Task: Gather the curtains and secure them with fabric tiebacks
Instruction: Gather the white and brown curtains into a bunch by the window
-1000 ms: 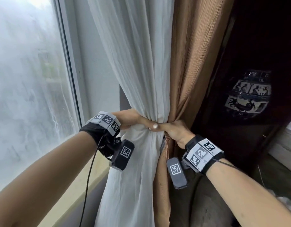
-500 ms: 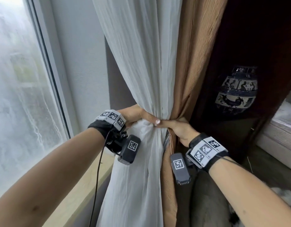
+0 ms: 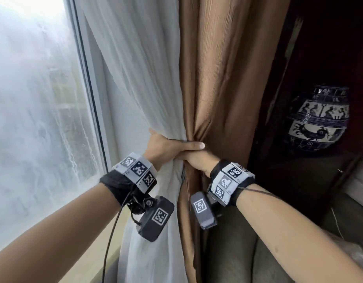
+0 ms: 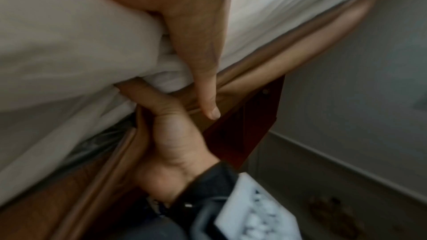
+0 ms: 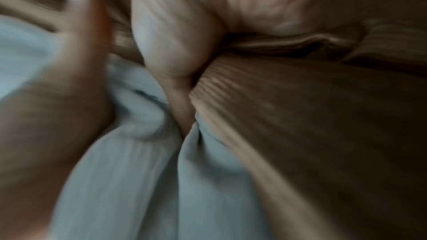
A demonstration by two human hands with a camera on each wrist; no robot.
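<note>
A sheer white curtain (image 3: 139,78) and a ribbed brown curtain (image 3: 213,68) hang side by side, bunched together at waist height. My left hand (image 3: 168,146) wraps round the bunch from the left, thumb laid across its front. Just below it, my right hand (image 3: 199,160) grips the same bunch from the right. In the left wrist view my left thumb (image 4: 203,72) crosses the white curtain (image 4: 69,43) above my right hand (image 4: 175,145). In the blurred right wrist view my right thumb (image 5: 175,43) presses between white cloth (image 5: 143,171) and brown cloth (image 5: 312,116). No tieback shows.
A fogged window (image 3: 33,119) with a grey frame (image 3: 88,88) fills the left. A wooden sill (image 3: 88,266) runs below it. To the right stands a dark cabinet (image 3: 278,99) holding a blue-and-white painted vase (image 3: 317,119). A grey upholstered seat (image 3: 237,252) lies beneath my right arm.
Both hands have carried the gathered curtains to the right, and more of the brown curtain is now drawn into the bunch. The head view has moved closer.
</note>
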